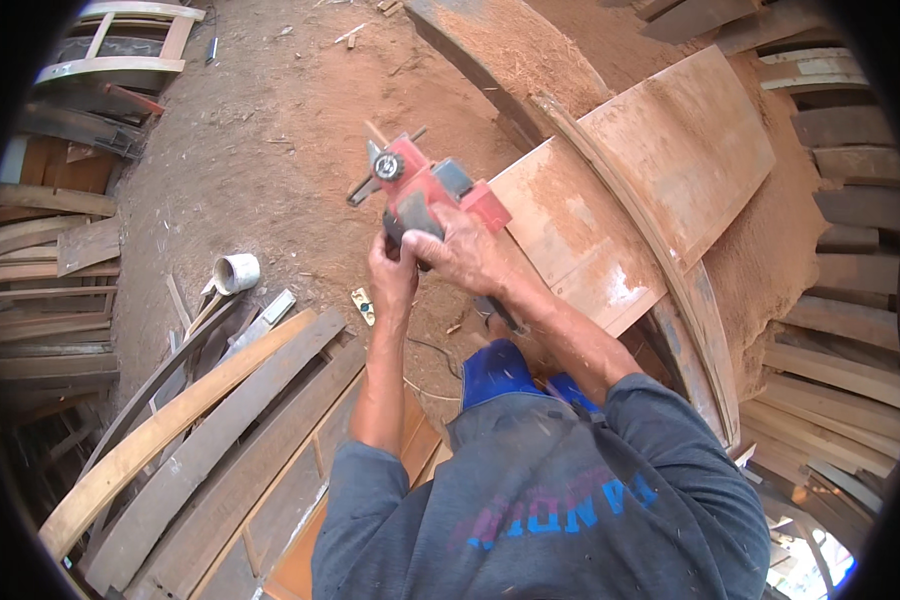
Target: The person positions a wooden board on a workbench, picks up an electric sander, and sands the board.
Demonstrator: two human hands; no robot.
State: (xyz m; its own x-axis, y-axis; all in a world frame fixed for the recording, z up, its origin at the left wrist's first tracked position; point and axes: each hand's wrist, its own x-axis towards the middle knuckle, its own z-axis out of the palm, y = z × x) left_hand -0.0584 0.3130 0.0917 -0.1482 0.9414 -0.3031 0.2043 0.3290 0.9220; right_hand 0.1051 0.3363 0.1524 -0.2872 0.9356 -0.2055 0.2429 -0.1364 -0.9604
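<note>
A red electric hand planer [425, 190] is held up in front of me, tilted, above the dusty ground. My right hand [460, 248] wraps round its dark grip. Fingers of my left hand [394, 265] are closed against the underside of the same grip, close beside the right thumb. The planer's black knob and a metal guide point away from me. To its right lies a wide wooden panel [560, 225], strewn with sawdust, with a long curved wooden strip [630, 200] across it. The planer is apart from the panel.
Curved boards [220, 440] are stacked at the lower left, near a white bucket [236, 273]. More timber [850, 310] lines the right side, and wood piles [50, 260] stand at the left. A cord [435, 348] runs over the ground. Sawdust [770, 260] heaps beside the panel.
</note>
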